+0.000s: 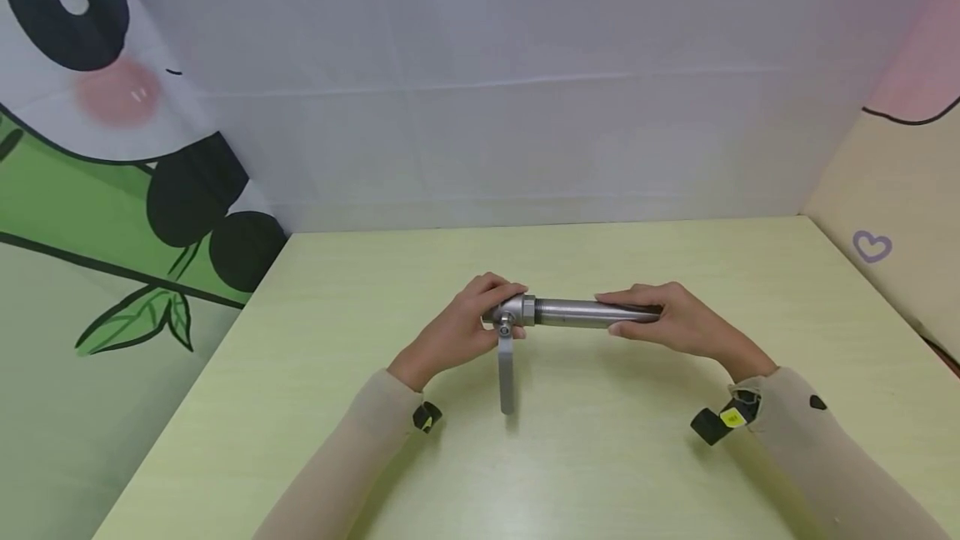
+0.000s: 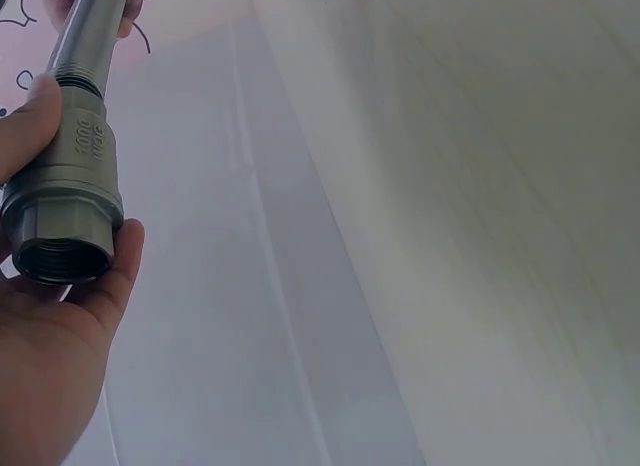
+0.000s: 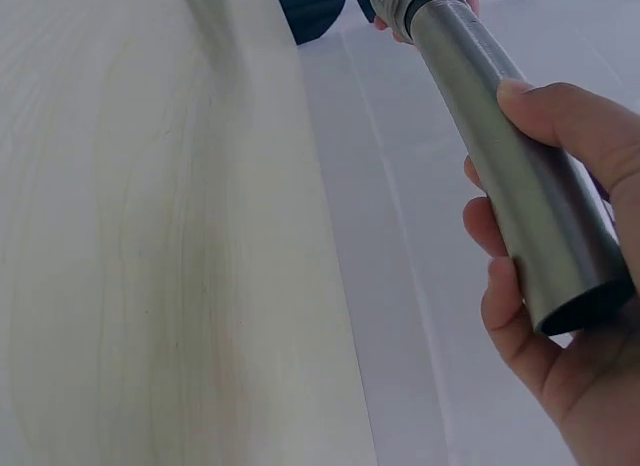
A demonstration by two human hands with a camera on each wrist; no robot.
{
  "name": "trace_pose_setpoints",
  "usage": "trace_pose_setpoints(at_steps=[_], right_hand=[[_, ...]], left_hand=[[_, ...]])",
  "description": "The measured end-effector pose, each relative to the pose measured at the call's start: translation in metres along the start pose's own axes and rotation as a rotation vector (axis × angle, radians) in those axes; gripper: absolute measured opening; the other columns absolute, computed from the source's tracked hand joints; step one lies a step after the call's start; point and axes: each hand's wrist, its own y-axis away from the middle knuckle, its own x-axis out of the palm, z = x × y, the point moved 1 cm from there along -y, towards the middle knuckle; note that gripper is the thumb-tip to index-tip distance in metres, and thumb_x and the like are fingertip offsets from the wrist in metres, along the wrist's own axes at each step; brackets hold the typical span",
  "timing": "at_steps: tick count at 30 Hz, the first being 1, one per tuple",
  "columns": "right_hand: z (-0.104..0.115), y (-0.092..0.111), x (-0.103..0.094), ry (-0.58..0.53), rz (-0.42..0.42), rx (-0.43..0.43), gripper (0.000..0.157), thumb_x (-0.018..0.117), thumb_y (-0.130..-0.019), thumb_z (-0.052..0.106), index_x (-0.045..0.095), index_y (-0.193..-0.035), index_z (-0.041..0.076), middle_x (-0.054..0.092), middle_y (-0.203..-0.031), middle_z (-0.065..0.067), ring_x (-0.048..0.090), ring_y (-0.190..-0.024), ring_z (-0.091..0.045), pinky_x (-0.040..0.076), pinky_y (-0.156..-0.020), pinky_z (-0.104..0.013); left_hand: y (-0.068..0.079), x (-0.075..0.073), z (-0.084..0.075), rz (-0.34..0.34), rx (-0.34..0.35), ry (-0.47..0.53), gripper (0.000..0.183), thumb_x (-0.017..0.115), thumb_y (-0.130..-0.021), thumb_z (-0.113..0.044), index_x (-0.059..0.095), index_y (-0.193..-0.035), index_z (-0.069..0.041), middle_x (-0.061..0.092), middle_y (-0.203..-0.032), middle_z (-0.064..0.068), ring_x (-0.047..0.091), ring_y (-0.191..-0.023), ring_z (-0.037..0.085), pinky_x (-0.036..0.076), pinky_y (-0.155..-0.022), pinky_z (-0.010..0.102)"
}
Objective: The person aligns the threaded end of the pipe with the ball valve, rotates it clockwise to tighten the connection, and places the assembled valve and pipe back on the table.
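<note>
Holding a valve (image 1: 512,308) in the left hand (image 1: 459,325), clasping it between thumb and curled fingers, and grasping a pipe (image 1: 573,312) near its right end in the right hand (image 1: 681,321), with the thumb along one side and bent fingers round the other. Bearing the joined pair above the table (image 1: 525,473), midway from side to side, and casting soft shadows on it. Running the long axis crosswise from left to right, almost level in the head view and roughly parallel to the table's back edge. Pointing the pipe's open end (image 3: 588,308) rightward over the right palm, and the valve's threaded mouth (image 2: 62,260) leftward among the left fingers. Showing a band of thread (image 2: 80,84) at the joint; cannot tell the depth of the fit. Pointing the lever (image 1: 506,377) toward the body, at a right angle to the pipe. Wearing beige sleeves (image 1: 832,457) with a small black device (image 1: 723,421) at each cuff. Working over a pale yellow-green, wood-grained top, before a creased grey-white cloth (image 1: 487,148). Facing also a cartoon print (image 1: 82,198) at left, in black, pink and green, and a cream panel (image 1: 900,298) at right with a purple heart (image 1: 872,247).
</note>
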Motion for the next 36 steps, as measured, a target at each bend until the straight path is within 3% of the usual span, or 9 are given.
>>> trace_pose_setpoints(at_steps=[6, 13, 22, 29, 36], right_hand=[[0.003, -0.004, 0.002, -0.01, 0.007, 0.013, 0.041, 0.072, -0.087, 0.019, 0.064, -0.127, 0.014, 0.065, -0.093, -0.001, 0.051, -0.073, -0.009, 0.044, -0.059, -0.023], [0.014, 0.006, 0.018, -0.028, 0.004, 0.069, 0.042, 0.07, -0.088, 0.018, 0.062, -0.129, 0.01, 0.065, -0.097, -0.004, 0.052, -0.076, -0.012, 0.044, -0.061, -0.024], [0.028, 0.015, 0.038, -0.073, -0.009, 0.19, 0.04, 0.07, -0.089, 0.025, 0.064, -0.127, 0.014, 0.068, -0.117, -0.009, 0.063, -0.088, -0.012, 0.051, -0.073, -0.025], [0.023, 0.014, 0.038, -0.16, 0.015, 0.246, 0.035, 0.067, -0.091, 0.026, 0.065, -0.125, 0.017, 0.066, -0.104, -0.009, 0.057, -0.073, -0.018, 0.048, -0.058, -0.03], [0.02, 0.012, 0.036, -0.259, 0.078, 0.21, 0.03, 0.061, -0.095, 0.021, 0.064, -0.124, 0.016, 0.062, -0.091, -0.013, 0.054, -0.067, -0.015, 0.048, -0.057, -0.033]], left_hand=[[0.003, -0.003, 0.0, -0.003, 0.001, -0.013, 0.047, 0.076, -0.083, -0.017, 0.06, -0.127, -0.009, 0.053, -0.112, 0.004, 0.049, -0.101, 0.015, 0.05, -0.081, 0.027], [0.018, -0.006, -0.001, 0.009, 0.046, -0.031, 0.045, 0.076, -0.083, -0.018, 0.061, -0.125, -0.009, 0.053, -0.11, 0.004, 0.049, -0.1, 0.015, 0.051, -0.08, 0.025], [0.035, -0.008, 0.001, 0.026, 0.097, -0.029, 0.047, 0.077, -0.082, -0.019, 0.062, -0.125, -0.009, 0.054, -0.111, 0.004, 0.05, -0.099, 0.015, 0.05, -0.076, 0.024], [0.035, -0.006, 0.003, 0.009, 0.112, -0.014, 0.047, 0.077, -0.082, -0.018, 0.062, -0.126, -0.009, 0.055, -0.112, 0.003, 0.05, -0.098, 0.014, 0.049, -0.074, 0.023], [0.036, -0.005, 0.002, 0.012, 0.105, -0.007, 0.047, 0.077, -0.082, -0.017, 0.061, -0.126, -0.009, 0.055, -0.114, 0.004, 0.05, -0.098, 0.015, 0.048, -0.074, 0.024]])
